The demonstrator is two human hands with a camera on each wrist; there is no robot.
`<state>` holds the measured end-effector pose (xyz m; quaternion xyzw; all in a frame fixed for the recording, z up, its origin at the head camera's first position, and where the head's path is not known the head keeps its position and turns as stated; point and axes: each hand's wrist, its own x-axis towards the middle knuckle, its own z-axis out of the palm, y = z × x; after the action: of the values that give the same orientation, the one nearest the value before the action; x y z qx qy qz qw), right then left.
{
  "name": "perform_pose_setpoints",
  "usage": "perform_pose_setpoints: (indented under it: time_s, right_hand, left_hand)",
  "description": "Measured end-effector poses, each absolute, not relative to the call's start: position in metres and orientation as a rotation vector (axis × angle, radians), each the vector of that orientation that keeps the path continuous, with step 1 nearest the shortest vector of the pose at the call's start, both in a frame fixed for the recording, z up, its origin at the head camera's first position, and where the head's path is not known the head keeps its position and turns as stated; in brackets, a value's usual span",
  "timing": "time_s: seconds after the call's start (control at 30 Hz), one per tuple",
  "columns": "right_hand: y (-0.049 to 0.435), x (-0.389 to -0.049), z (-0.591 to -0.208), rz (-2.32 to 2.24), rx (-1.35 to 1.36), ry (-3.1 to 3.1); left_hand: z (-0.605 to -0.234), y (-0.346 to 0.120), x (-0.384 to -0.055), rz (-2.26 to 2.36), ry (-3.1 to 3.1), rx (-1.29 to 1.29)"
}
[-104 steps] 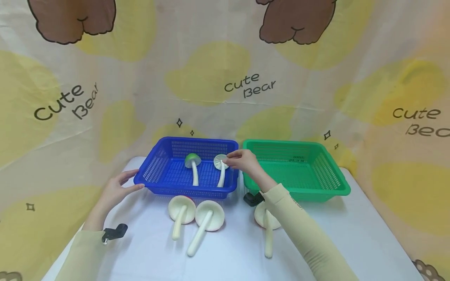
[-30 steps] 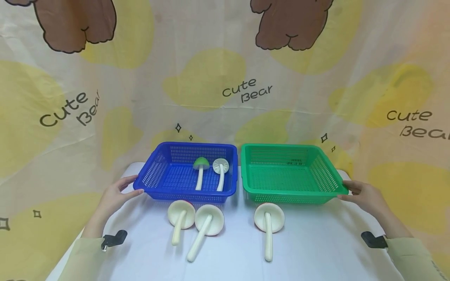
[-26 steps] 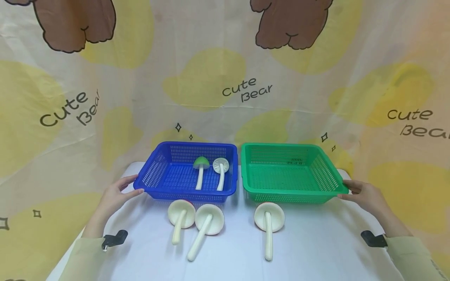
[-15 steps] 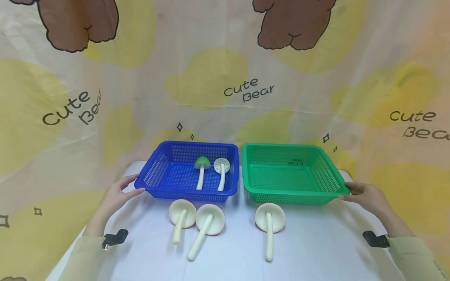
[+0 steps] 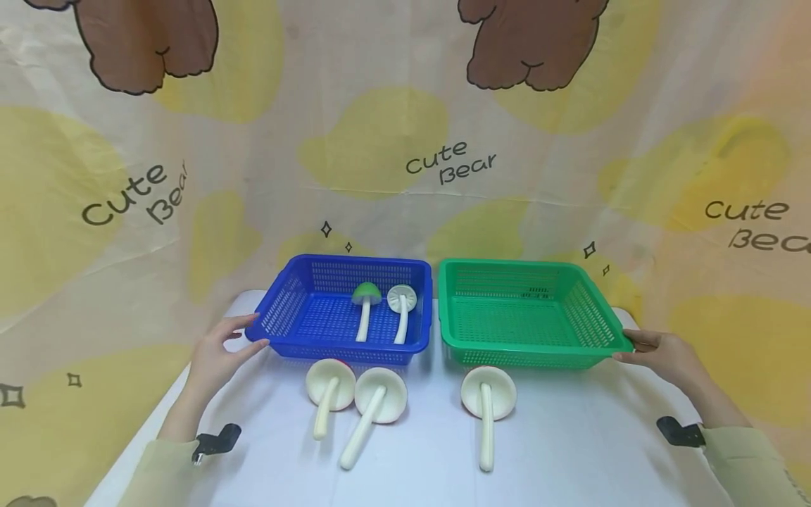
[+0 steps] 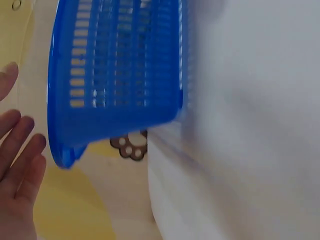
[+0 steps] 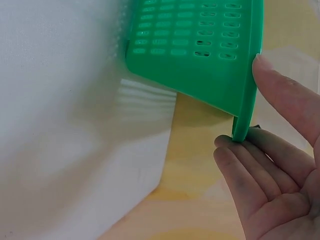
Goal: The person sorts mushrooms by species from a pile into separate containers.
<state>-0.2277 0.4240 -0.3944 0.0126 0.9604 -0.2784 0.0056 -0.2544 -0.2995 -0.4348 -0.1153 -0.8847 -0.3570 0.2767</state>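
Observation:
My left hand [image 5: 215, 355] is spread beside the left front corner of the blue basket [image 5: 345, 348]; the left wrist view shows a gap between its fingers [image 6: 20, 145] and the rim. At the right front corner of the green basket [image 5: 532, 355], my right hand [image 5: 662, 359] touches the rim with thumb and fingertips, its fingers [image 7: 255, 170] loosely extended. Inside the blue basket lie a green-capped toy mushroom [image 5: 365, 310] and a white one [image 5: 402, 310]. In front, three pale toy mushrooms with reddish cap edges, a left [image 5: 329, 387], a middle [image 5: 380, 398] and a right [image 5: 488, 401], lie stems toward me.
Both baskets stand side by side on a white-covered table [image 5: 570, 451]. A patterned "Cute Bear" cloth [image 5: 374, 141] hangs right behind them and down both sides. The green basket has no mushrooms in it.
My right hand has let go of the white mushroom in the blue basket and moved right to the green basket's corner. The green-capped mushroom has shifted right. My left hand has come slightly off the rim.

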Motion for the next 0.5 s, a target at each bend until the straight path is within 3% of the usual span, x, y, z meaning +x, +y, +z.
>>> perform_pose_setpoints:
  time_s: [0.13, 0.5]
  right_hand:
    - [0.425, -0.228, -0.395, -0.87, 0.042, 3.001]
    - [0.426, -0.23, -0.393, -0.838, 0.058, 3.0]
  left_hand:
    - [-0.442, -0.284, -0.244, -1.019, -2.383, -0.427]
    - [-0.463, -0.25, -0.218, -1.134, -2.648, -0.415]
